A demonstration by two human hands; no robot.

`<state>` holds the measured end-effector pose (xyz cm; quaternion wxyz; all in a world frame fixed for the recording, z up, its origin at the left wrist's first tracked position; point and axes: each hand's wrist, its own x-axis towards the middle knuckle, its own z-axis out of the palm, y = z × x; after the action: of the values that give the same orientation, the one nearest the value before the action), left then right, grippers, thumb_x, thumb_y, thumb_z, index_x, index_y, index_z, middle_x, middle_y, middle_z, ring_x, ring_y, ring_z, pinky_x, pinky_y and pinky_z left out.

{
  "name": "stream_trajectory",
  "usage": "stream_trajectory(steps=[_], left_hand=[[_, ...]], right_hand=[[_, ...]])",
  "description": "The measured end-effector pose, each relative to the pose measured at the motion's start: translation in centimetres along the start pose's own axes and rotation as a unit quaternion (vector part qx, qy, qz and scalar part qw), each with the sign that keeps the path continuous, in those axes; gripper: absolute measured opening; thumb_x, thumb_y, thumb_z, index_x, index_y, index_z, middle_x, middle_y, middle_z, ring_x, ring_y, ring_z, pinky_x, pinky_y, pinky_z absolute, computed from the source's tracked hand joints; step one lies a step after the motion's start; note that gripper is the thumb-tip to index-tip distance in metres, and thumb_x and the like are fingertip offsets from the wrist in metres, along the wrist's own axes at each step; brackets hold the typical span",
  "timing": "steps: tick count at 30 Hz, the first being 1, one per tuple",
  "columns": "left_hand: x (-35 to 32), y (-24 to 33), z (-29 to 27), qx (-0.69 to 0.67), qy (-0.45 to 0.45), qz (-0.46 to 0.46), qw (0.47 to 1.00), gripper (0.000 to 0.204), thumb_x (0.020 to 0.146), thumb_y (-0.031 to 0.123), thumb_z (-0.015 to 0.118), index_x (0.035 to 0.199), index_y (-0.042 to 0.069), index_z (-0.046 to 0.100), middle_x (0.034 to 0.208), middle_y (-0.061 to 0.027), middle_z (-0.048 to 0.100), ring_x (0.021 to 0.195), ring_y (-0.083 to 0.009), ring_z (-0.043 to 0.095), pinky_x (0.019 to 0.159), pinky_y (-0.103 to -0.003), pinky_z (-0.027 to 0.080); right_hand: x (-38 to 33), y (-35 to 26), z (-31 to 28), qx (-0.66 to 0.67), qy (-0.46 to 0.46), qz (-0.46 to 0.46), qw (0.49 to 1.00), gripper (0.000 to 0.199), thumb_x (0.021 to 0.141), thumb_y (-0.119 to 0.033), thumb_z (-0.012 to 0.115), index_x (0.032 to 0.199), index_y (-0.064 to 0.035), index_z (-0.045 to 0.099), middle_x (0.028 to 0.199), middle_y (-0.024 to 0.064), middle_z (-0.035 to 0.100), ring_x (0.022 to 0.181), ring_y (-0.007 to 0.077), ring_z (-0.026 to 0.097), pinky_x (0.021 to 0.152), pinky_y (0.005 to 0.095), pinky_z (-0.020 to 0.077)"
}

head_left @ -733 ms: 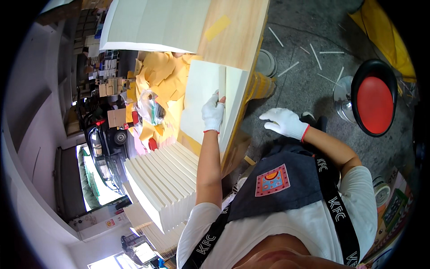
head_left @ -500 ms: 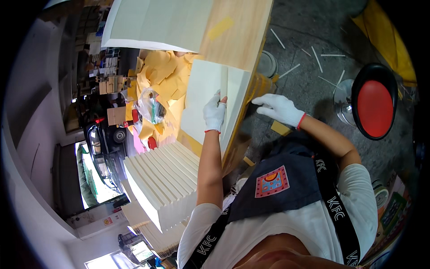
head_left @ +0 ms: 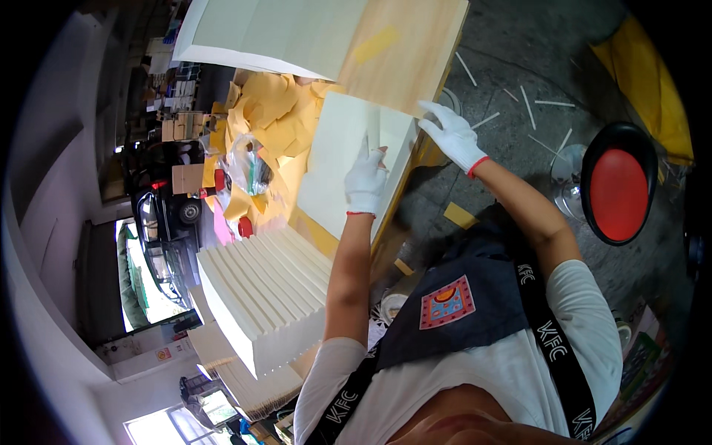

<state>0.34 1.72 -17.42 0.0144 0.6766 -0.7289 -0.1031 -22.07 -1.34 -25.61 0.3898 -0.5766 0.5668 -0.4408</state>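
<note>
A large pale sheet (head_left: 334, 133) lies near the front edge of the wooden table (head_left: 397, 63). On it rests a narrow, flat pale strip (head_left: 374, 127); I cannot make out whether it is loose or part of the sheet. My left hand (head_left: 365, 184), in a white knitted glove with bare fingertips, lies over the strip's near end, thumb and finger closed along its two sides. My right hand (head_left: 452, 139), also gloved, is at the sheet's right corner by the table edge. Its fingers are stretched out and hold nothing; whether they touch the sheet is unclear.
A tall stack of folded white sheets (head_left: 263, 289) stands near left. Yellow paper scraps (head_left: 271, 111) and a clear plastic bag (head_left: 248, 167) lie left of the sheet. More large sheets (head_left: 274, 37) are at the far end. A red-seated stool (head_left: 618, 185) stands right; white strips litter the floor.
My right hand has moved forward and left, to the sheet's corner at the table edge. My left hand stays on the strip, now turned flatter over it. The view has shifted slightly.
</note>
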Motion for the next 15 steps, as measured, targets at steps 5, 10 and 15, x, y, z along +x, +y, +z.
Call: stream_trajectory(steps=[5,10,15], left_hand=[[-0.4,-1.1,2.1,-0.015,0.059,0.039,0.997,0.043,0.081,0.029,0.083,0.120,0.016,0.069,0.139,-0.0097,0.060,0.107,-0.0306,0.068,0.089,-0.039,0.055],[-0.3,-2.1,1.7,-0.081,0.054,0.034,0.995,0.050,0.077,0.029,0.087,0.121,0.013,0.069,0.121,-0.0097,0.069,0.108,-0.0288,0.067,0.091,-0.038,0.054],[-0.1,-2.7,0.8,-0.114,0.039,0.040,0.992,0.042,0.082,0.024,0.081,0.121,0.015,0.070,0.124,-0.0095,0.069,0.107,-0.0317,0.069,0.090,-0.039,0.054]], right_hand=[[-1.2,0.6,-0.3,-0.034,-0.045,0.044,0.997,0.049,0.098,-0.040,0.060,0.142,-0.0193,0.057,0.123,0.0149,0.065,0.107,0.0333,0.065,0.096,0.0424,0.0508],[-2.2,1.8,-0.5,-0.008,-0.045,0.025,0.999,0.047,0.098,-0.039,0.059,0.140,-0.0190,0.058,0.121,0.0138,0.065,0.107,0.0323,0.065,0.095,0.0421,0.0518],[-2.4,1.4,-1.0,-0.010,-0.082,0.047,0.996,0.045,0.099,-0.038,0.059,0.139,-0.0185,0.058,0.122,0.0139,0.066,0.109,0.0301,0.066,0.096,0.0399,0.0518]])
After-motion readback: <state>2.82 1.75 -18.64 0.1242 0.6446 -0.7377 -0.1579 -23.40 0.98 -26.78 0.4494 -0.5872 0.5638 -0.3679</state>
